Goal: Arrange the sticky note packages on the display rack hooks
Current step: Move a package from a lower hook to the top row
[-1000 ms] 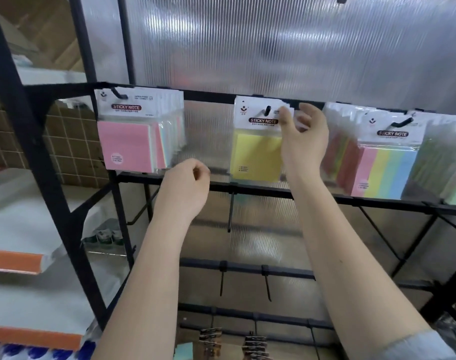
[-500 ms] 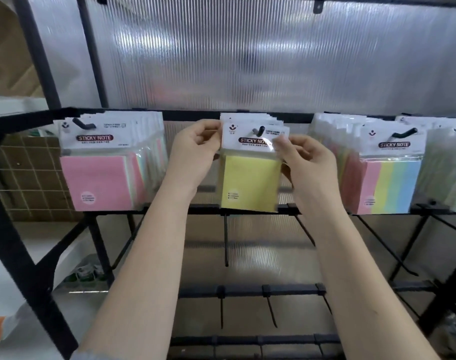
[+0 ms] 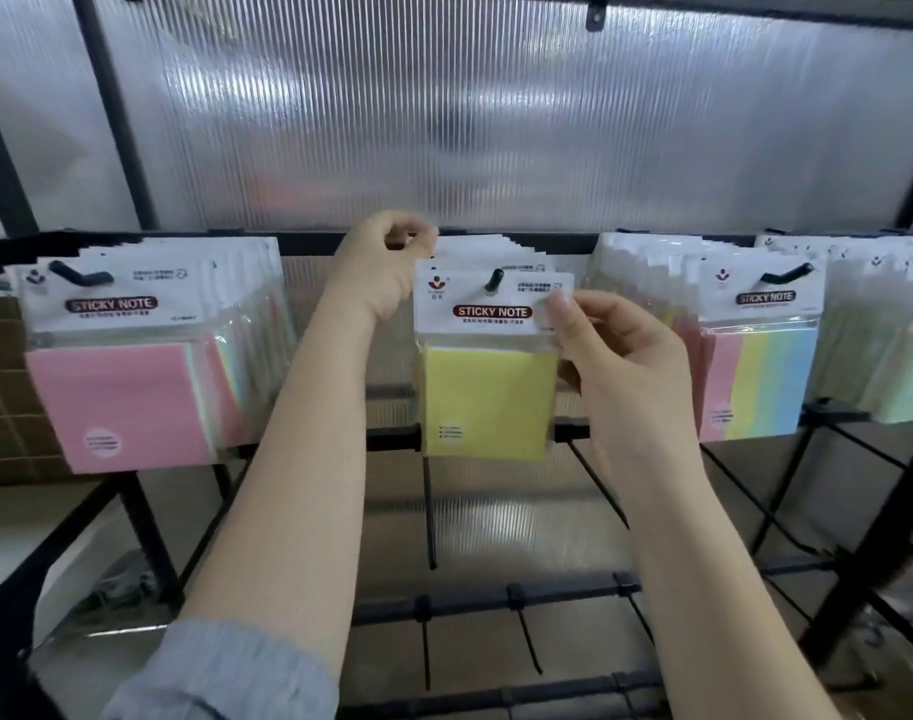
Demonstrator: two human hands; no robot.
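Note:
A yellow sticky note package [image 3: 488,402] hangs at the front of the middle hook [image 3: 494,279], with several more packages behind it. My right hand [image 3: 618,366] pinches the right edge of its white header card, thumb in front. My left hand [image 3: 381,272] is at the upper left of this stack, fingers curled behind the packages at the rail; what they hold is hidden. A full stack fronted by a pink package [image 3: 126,402] hangs on the left hook. A rainbow-striped package [image 3: 761,381] fronts the stack on the right hook.
The black rack rail [image 3: 314,244] carries the hooks in front of a ribbed translucent panel [image 3: 496,122]. Lower rails hold bare hooks [image 3: 429,511]. A further stack of greenish packages [image 3: 891,345] hangs at the far right. Black frame posts stand at both sides.
The view has closed in on the rack. My left hand rose from the header's left edge to behind the top of the stack. My right hand still pinches the header's right side.

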